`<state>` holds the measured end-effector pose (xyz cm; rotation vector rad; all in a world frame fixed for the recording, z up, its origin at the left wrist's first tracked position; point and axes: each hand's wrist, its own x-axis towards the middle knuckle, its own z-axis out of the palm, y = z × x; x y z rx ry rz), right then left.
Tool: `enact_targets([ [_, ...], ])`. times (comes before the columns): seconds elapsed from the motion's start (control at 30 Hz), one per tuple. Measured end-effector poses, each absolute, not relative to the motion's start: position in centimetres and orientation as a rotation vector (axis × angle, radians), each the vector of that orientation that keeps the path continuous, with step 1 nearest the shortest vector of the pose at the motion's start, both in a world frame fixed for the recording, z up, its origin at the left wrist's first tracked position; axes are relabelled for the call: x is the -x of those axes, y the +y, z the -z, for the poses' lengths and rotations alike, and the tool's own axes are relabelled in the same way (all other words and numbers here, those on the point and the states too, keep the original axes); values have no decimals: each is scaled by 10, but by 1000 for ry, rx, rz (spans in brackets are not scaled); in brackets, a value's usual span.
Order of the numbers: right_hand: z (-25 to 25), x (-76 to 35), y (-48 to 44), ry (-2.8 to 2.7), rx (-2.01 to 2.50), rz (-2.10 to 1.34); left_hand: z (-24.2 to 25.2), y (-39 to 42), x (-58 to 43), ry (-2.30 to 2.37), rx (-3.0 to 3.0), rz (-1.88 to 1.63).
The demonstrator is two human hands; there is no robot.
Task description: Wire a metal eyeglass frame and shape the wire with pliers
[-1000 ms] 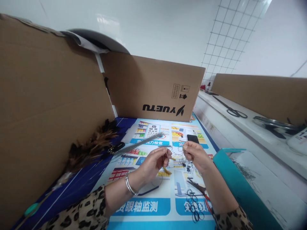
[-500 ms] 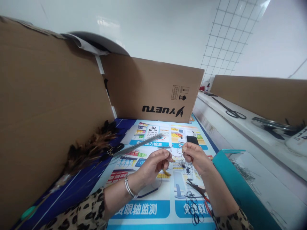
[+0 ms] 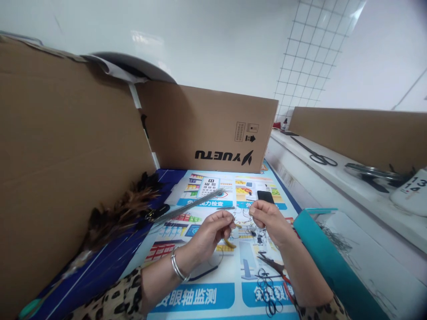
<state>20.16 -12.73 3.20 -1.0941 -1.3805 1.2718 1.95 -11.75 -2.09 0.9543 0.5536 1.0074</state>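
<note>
My left hand (image 3: 213, 229) and my right hand (image 3: 267, 218) are raised side by side over a printed poster (image 3: 213, 293) on the table. Both pinch a thin wire piece (image 3: 240, 214) stretched between their fingertips; its shape is too fine to make out. A silver bangle (image 3: 178, 266) sits on my left wrist. Under the hands lie small wire rings and a yellow-tipped tool (image 3: 230, 243). Red-handled pliers (image 3: 276, 269) and a pile of dark wire loops (image 3: 270, 293) rest by my right forearm.
Cardboard walls stand at the left (image 3: 66, 155) and the back (image 3: 207, 129). A feather duster (image 3: 120, 213) and a bundle of straight wires (image 3: 193, 204) lie at the left. A black phone (image 3: 266, 196) lies beyond the hands. A teal tray (image 3: 327, 258) is at right; scissors (image 3: 316, 156) lie on the white ledge.
Both hands have stayed together with the wire between them, shifting only slightly left as the camera tilted. Nothing was picked up or let go.
</note>
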Motion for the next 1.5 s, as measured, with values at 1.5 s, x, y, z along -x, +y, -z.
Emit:
enact_targets([
  [1.5, -12, -216, -111, -1330, 933, -1631, 10, -118, -12, 346, -933, -765],
])
